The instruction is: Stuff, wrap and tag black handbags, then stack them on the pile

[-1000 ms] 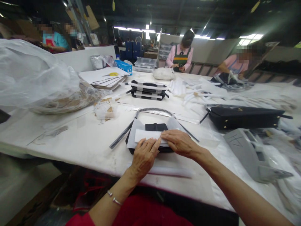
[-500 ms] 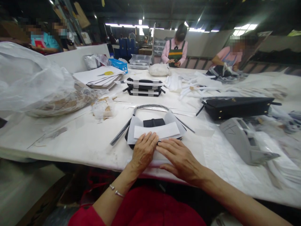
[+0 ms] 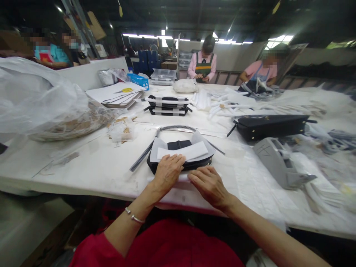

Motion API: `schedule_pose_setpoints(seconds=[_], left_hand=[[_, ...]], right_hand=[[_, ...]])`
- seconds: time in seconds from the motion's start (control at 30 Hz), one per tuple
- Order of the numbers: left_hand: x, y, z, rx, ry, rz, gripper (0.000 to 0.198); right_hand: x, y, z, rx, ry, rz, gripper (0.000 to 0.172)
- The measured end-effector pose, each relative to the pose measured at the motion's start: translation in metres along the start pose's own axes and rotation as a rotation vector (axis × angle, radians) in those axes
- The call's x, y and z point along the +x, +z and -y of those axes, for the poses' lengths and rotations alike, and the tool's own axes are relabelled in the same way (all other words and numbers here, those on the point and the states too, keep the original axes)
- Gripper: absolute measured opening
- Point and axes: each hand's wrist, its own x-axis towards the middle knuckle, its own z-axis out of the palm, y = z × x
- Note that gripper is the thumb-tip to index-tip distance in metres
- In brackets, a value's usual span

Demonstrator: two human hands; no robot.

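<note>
A black handbag (image 3: 151, 167) lies before me, with white sheet padding (image 3: 198, 139) over it and its wrapped handle (image 3: 178, 127) arching away from me. A white foam strip (image 3: 191, 151) rests across the padding, in front of a black flap or buckle piece (image 3: 179, 144). My left hand (image 3: 169, 168) lies fairly flat on the bag's near edge, fingertips on the foam strip. Just right of it, my right hand (image 3: 208, 184) has its fingers curled around a second white strip (image 3: 183, 178) at the bag's near side. That strip is partly hidden by both hands.
A grey tape dispenser (image 3: 271, 159) and another black bag (image 3: 271, 126) stand to the right. Stacked wrapped bags (image 3: 168, 105) sit beyond. A large plastic bag (image 3: 50, 100) fills the left. Yellow scissors (image 3: 127, 90) lie on white sheets (image 3: 111, 94). Co-workers stand across the table.
My right hand has curled its fingers and drawn slightly away from the bag, with the near white strip now higher. My left hand stays on the bag. The view has shifted a little.
</note>
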Motion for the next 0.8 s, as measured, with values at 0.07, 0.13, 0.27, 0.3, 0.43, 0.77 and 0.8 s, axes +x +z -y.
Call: schedule_pose_setpoints(seconds=[0.07,0.13,0.27,0.3,0.43,0.77,0.8], left_hand=[[0.003,-0.004,0.000,0.014,0.007,0.024,0.031],[0.005,-0.008,0.000,0.015,0.015,0.050,0.030],[0.001,-0.010,0.001,-0.006,0.028,0.093,0.045],[-0.001,-0.008,0.002,-0.001,0.028,0.088,0.048],[-0.008,0.003,0.002,0.026,0.020,0.019,0.046],[-0.004,0.002,0.002,-0.024,-0.024,0.031,0.047],[-0.004,0.003,0.001,-0.022,-0.029,0.025,0.046]], right_hand=[[0.008,0.002,-0.009,-0.069,-0.040,-0.047,0.022],[0.012,0.009,-0.019,-0.123,-0.097,-0.091,0.022],[0.012,0.027,-0.034,-0.156,-0.179,-0.150,0.020],[0.012,0.029,-0.036,-0.150,-0.184,-0.158,0.020],[0.013,0.027,-0.041,-0.138,-0.169,-0.196,0.014],[0.012,0.008,-0.061,-0.101,-0.133,-0.107,0.027],[0.015,0.005,-0.063,-0.108,-0.116,-0.046,0.040]])
